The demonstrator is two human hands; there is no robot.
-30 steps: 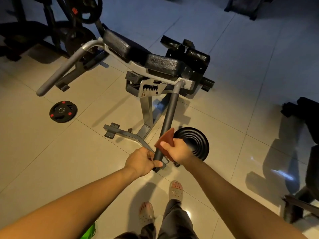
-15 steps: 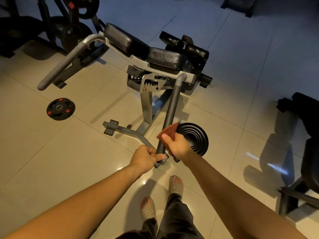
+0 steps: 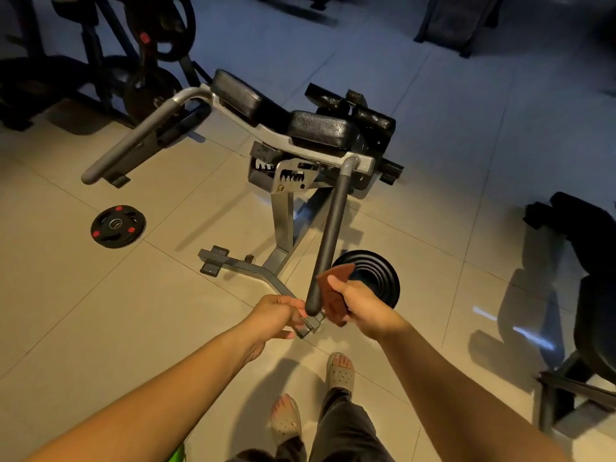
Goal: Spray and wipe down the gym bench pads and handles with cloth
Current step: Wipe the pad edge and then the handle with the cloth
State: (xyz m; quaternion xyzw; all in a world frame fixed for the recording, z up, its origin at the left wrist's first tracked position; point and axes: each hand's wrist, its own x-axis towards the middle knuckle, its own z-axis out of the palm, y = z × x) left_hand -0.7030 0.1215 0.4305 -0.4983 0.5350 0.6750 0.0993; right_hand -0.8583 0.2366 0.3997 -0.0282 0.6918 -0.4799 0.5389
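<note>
Floor (image 3: 433, 161): pale tiles; dark machines stand at the edges.
Bench (image 3: 283, 208): one, on a grey steel frame, ahead of me.
Pads: two that I can count, black, the far pad (image 3: 240, 95) and the near pad (image 3: 320, 128), end to end on the surface.
Handles: two; the grey handle (image 3: 133, 145) juts left, the dark handle (image 3: 333, 228) slopes toward me.
Stack of black plates (image 3: 376, 278): one, on the floor behind my right hand.
Loose plate (image 3: 113, 226): one, red marks; its centre logo is unreadable.
Sandals: two, one (image 3: 340, 371) ahead of the other (image 3: 286, 418).
Right hand (image 3: 363, 306): clenched round the cloth.
Left hand (image 3: 273, 313): curled, fingertips at the dark handle's tip; I cannot tell if it grips.
Cloth (image 3: 333, 301): one, reddish-brown, against the dark handle's lower end.
</note>
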